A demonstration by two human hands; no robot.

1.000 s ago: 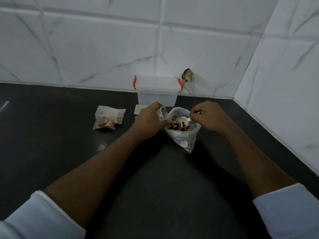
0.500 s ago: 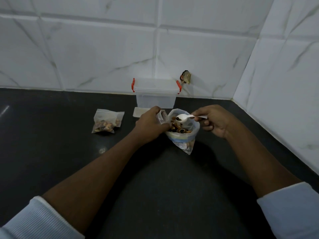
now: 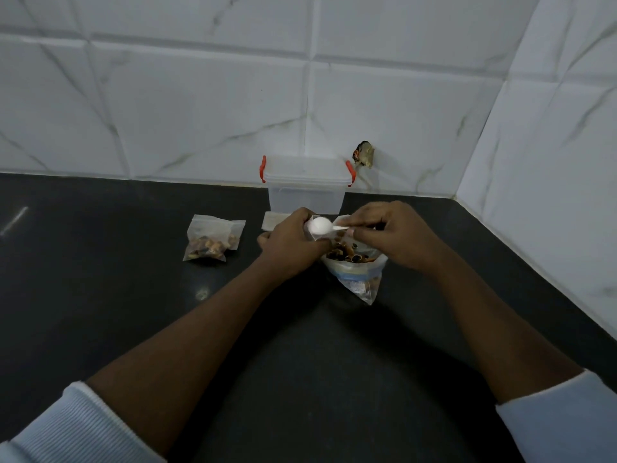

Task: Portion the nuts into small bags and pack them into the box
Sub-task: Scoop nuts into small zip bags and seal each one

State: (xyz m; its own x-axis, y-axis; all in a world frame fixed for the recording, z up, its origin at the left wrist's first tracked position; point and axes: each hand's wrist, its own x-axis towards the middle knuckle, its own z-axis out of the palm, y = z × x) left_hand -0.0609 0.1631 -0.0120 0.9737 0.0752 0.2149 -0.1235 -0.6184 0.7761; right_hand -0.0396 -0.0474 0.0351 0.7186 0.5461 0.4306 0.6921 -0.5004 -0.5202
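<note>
Two hands work over the dark counter [image 3: 100, 295]. I note the right hand [image 3: 397, 237] pinching the handle of a white spoon [image 3: 320, 225]. The spoon's bowl sits at the left hand [image 3: 292, 245], whose fingers curl round a small clear bag [image 3: 312, 217], mostly hidden. The open nut bag [image 3: 359, 272] stands beneath the right hand. One filled bag [image 3: 212, 238] lies to the left, and the lidded box [image 3: 305, 195] stands by the wall.

My left hand [image 3: 292, 243] hides most of the small bag [image 3: 313, 218] it holds. I cannot make out what the spoon [image 3: 320, 226] carries. Both sleeves [image 3: 83, 426] run off the bottom edge.
</note>
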